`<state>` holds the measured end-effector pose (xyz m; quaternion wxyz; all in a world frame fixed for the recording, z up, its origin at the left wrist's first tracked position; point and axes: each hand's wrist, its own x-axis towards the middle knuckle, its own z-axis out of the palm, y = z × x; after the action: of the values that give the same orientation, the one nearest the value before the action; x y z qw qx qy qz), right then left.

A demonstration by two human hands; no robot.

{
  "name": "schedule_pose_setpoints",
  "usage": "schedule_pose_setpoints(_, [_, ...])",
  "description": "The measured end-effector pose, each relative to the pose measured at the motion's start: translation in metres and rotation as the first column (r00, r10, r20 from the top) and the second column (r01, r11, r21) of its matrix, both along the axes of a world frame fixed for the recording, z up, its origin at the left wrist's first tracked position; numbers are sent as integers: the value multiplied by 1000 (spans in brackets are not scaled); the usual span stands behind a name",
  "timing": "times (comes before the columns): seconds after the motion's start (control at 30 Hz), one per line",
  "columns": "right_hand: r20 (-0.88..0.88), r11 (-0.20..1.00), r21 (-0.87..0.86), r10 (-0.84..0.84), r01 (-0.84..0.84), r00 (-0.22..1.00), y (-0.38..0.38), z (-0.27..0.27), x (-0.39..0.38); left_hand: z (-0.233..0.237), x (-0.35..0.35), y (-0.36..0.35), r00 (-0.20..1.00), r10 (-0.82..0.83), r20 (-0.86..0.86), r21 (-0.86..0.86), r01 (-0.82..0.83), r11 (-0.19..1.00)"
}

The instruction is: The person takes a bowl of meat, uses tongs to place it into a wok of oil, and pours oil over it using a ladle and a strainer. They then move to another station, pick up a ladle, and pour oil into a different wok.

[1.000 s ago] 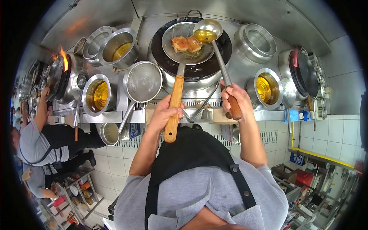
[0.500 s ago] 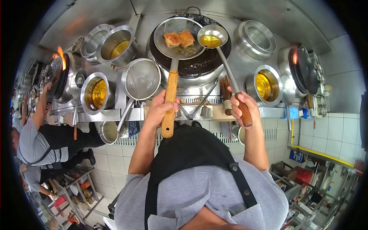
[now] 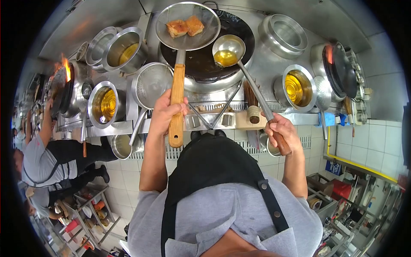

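My left hand [image 3: 168, 112] is closed round the wooden handle of a wire-mesh strainer [image 3: 201, 36]. Two browned, fried pieces of food [image 3: 185, 26] rest in its mesh, above the far left part of a black wok [image 3: 235, 40]. In my right hand [image 3: 282, 133] is the wooden-ended handle of a steel ladle [image 3: 234, 43]. The ladle's bowl holds yellow oil [image 3: 225, 58] and hangs over the right side of the wok. Part of the wok's inside is hidden by the strainer and ladle.
Pots of yellow oil stand left [image 3: 105, 105] and right [image 3: 297, 91] of the wok. A second strainer [image 3: 152, 83] lies close by my left hand. A bamboo brush [image 3: 251, 103] is near the counter edge. Flames [image 3: 66, 68] rise at left, where a co-worker [image 3: 51, 150] stands.
The strainer with the food has risen and shifted left, away from the wok's middle. The ladle's bowl has moved slightly left and nearer me, while my right hand went right and down.
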<state>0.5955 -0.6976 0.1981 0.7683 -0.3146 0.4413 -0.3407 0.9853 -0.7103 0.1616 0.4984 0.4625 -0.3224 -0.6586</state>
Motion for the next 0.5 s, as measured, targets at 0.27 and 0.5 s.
schedule_pose_setpoints(0.27, [-217, 983, -13, 175, -183, 960, -20, -3, -17, 22, 0, -7, 999, -4, -39, -51, 2, 999])
schedule_pose_setpoints(0.5, [-397, 957, -71, 233, -282, 888, -38, -7, -10, 31, -1, -11, 999, 16, -30, -64, -18, 998])
